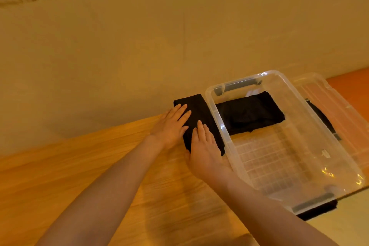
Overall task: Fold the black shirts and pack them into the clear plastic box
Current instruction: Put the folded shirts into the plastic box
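Two bare hands lie flat on a folded black shirt point(196, 114) that sits on the wooden table point(79, 165), just left of the clear box point(225, 125) and touching its long side. Furthest left, the left hand point(171, 125) rests palm down on the shirt's near left part, fingers straight and slightly spread, pointing up and to the right; nothing is curled round the cloth, so it presses rather than grips. Beside it, the right hand point(203, 149) covers the shirt's near end, also palm down with fingers straight and close together, the fingertips almost meeting the left hand's little finger. Its heel lies off the cloth on the table, close to the box's wall. Neither hand pinches or holds an edge. The shirt under them is a narrow strip running away from the person toward the wall point(119, 46) behind the table. To the right, the box stands open, and a second folded shirt point(251, 113) lies flat on its floor at the far end, leaving the ribbed near part of the floor bare. Dark handles sit at both short ends of the box. Further right, the clear lid point(339, 105) lies beside the box, partly under it. Some dark cloth point(319, 210) shows beneath the box's near right corner.
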A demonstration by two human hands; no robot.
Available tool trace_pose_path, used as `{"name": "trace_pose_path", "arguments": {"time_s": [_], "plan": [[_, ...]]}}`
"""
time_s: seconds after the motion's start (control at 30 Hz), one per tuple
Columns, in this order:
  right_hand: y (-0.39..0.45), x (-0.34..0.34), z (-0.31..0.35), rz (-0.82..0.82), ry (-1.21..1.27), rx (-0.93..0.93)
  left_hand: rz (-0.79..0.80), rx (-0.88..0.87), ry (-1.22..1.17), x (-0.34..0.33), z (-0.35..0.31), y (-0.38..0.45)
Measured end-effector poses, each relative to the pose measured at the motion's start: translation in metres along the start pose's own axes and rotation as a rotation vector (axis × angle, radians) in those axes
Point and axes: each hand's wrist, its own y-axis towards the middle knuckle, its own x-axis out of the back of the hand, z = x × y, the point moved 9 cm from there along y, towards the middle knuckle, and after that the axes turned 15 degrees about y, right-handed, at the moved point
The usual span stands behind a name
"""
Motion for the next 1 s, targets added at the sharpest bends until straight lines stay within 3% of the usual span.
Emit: {"name": "trace_pose_path", "arguments": {"time_s": [0.17, 0.3, 0.53, 0.8, 1.0], "plan": [[0.014, -0.029, -0.027, -0.042, -0.058, -0.171, 0.001, -0.203, 0.070, -0.003, -0.007, 0.029], [0.016, -0.044, -0.041, -0.125, -0.111, -0.206, 0.047, -0.318, 0.008, -0.014, -0.018, 0.041], [0.017, -0.057, -0.052, -0.246, -0.145, -0.179, 0.011, -0.305, 0.101, -0.031, -0.025, 0.039], [0.006, -0.065, -0.054, -0.220, -0.207, -0.071, 0.044, -0.301, 0.136, -0.028, -0.026, 0.022], [-0.016, -0.077, -0.036, -0.192, -0.260, 0.090, 0.040, -0.174, 0.084, -0.053, -0.015, -0.024]]}}
